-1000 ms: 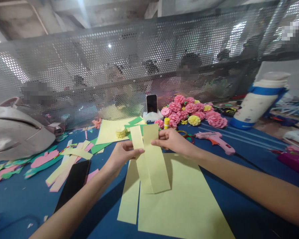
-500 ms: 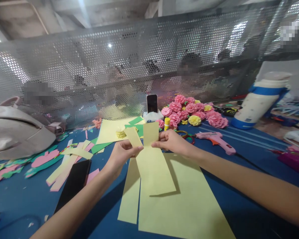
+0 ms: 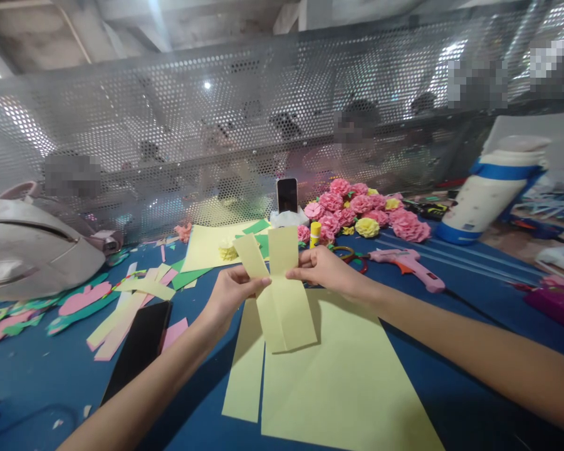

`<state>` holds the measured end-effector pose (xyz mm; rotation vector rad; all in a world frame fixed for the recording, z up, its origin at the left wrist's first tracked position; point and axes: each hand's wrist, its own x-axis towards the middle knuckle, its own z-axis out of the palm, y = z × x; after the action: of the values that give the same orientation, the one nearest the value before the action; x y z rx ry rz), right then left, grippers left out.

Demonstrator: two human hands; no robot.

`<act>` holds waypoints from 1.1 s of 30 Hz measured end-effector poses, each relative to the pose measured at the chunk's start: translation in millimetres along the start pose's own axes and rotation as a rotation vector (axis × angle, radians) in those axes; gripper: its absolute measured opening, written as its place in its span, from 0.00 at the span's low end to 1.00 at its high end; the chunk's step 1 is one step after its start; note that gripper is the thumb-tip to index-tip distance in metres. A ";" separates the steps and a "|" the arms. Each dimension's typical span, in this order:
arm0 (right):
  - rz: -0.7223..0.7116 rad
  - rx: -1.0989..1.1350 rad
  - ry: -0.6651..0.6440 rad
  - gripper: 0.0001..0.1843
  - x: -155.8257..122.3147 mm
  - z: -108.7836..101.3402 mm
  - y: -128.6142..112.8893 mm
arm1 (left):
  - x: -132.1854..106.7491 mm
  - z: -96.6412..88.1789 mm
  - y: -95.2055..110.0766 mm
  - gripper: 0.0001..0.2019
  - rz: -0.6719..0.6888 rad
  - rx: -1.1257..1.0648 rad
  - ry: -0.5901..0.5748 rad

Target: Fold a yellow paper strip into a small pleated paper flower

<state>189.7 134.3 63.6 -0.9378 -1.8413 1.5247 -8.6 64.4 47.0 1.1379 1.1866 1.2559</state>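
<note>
A pale yellow paper strip (image 3: 289,319) is raised above the table, parted at its upper end into two flaps, with a lengthwise crease down its lower part. My left hand (image 3: 232,291) pinches the left flap between thumb and fingers. At the right flap, my right hand (image 3: 322,269) grips the edge in the same way. Below lies a large yellow paper sheet (image 3: 338,388), the raised strip throwing a shadow on it. Beside that sheet, a narrower yellow strip (image 3: 244,385) rests on the blue table (image 3: 192,394).
Paper scraps (image 3: 131,307) and a black phone (image 3: 138,351) lie left, near a white bag (image 3: 32,250). Behind my hands stand a glue stick (image 3: 314,235), pink paper flowers (image 3: 352,210) and another phone (image 3: 287,195). A pink glue gun (image 3: 411,264) and white bottle (image 3: 491,191) are right.
The strip's lower end has swung left and up, and its crease shows more plainly. The upper flaps have turned slightly. Both hands stay nearly in place.
</note>
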 end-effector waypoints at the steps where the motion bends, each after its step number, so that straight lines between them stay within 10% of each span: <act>1: 0.002 0.004 -0.002 0.23 0.8 -0.4 1.5 | 0.0 0.0 -0.6 0.12 -0.002 0.000 0.005; 33: -0.013 -0.051 -0.058 0.23 3.5 -4.1 6.5 | 3.9 -4.3 -4.4 0.15 -0.018 -0.020 -0.011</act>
<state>191.9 140.2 58.0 -0.9115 -1.9318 1.5187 -12.8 68.1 42.3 1.1156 1.1708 1.2437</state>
